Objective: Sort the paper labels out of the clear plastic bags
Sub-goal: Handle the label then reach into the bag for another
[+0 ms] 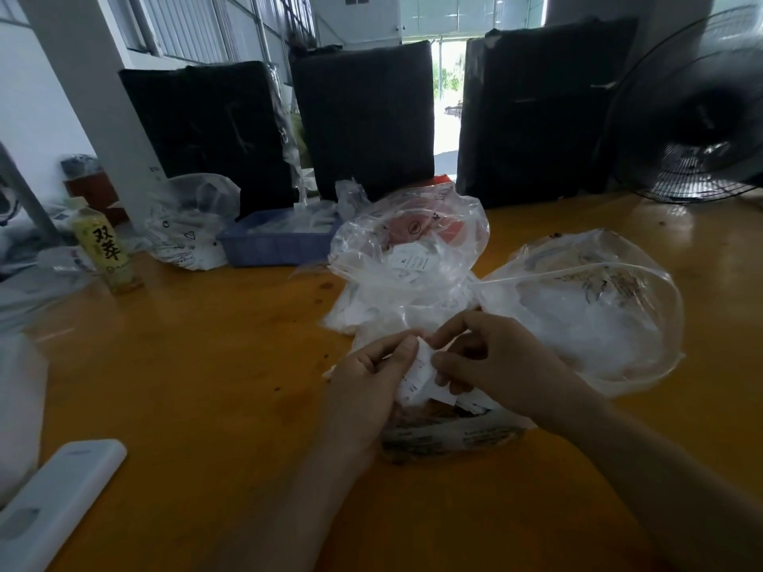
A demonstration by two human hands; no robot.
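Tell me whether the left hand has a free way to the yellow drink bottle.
Probably yes: bare table lies between the left hand and the bottle. But it grips a paper label with the right hand.

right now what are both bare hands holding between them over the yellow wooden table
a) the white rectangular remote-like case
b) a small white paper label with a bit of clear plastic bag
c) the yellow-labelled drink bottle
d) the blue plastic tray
b: the left hand and right hand both pinch a small white paper label between their fingertips, just above crumpled clear plastic on the yellow wooden table.
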